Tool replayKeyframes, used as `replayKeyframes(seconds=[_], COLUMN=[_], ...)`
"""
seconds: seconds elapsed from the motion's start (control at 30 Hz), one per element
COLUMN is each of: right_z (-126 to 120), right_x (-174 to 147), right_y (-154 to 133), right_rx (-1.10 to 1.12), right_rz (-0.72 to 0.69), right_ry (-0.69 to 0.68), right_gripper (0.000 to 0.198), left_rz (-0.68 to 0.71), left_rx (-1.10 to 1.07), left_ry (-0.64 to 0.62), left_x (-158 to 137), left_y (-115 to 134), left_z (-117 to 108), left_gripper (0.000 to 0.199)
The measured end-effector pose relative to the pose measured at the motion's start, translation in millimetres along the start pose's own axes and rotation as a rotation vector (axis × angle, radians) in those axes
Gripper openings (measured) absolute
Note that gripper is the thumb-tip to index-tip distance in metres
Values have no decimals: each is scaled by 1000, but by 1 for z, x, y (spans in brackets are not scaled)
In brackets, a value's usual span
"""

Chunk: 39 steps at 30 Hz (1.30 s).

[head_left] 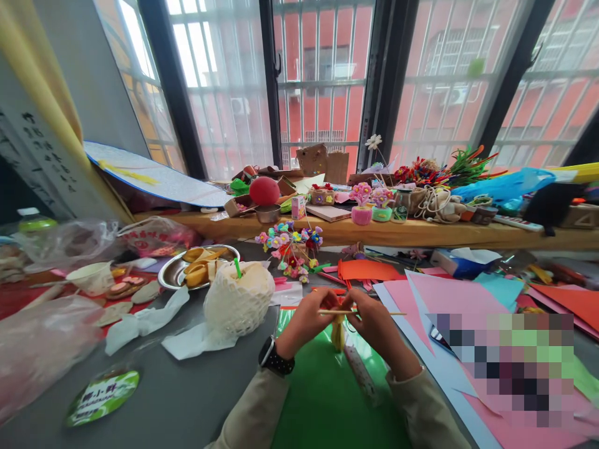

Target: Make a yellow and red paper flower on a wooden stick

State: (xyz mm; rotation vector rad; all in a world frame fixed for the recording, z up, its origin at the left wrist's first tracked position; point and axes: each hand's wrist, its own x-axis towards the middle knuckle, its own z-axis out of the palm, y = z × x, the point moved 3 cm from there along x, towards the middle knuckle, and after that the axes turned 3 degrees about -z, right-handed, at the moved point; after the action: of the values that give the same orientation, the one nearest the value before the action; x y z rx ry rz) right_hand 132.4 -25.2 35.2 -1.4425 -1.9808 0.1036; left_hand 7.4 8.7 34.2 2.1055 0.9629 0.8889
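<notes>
Peels (202,267) in metal tray (169,274) (heaped)

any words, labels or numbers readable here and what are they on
Nothing reads clearly enough to quote.
Grey sign panel at far left: dark Chinese characters in columns, too blurred to read.
Round green sticker on the table: white characters, too small to read.
Red-printed plastic bag: characters blurred.
Small pink carton on the sill: print too small.
Wooden block at far right: a mark, perhaps "4", uncertain.
</notes>
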Motion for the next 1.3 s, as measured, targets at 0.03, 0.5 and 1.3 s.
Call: replayKeyframes(seconds=[0.03,0.5,1.3], right_z=[-2,-11,-9], right_x=[0,0,1], right_y=[2,12,20], right_rx=[34,259,250], right_rz=[10,98,172], right_ry=[42,216,160], right_gripper=[5,18,20], left_rz=[-8,-67,-24], left_rx=[-105,-275,270], left_ry=[4,-52,147], left_x=[1,-1,-5], left_y=[-1,-15,-17], left_z=[0,20,23], left_gripper=[19,38,36])
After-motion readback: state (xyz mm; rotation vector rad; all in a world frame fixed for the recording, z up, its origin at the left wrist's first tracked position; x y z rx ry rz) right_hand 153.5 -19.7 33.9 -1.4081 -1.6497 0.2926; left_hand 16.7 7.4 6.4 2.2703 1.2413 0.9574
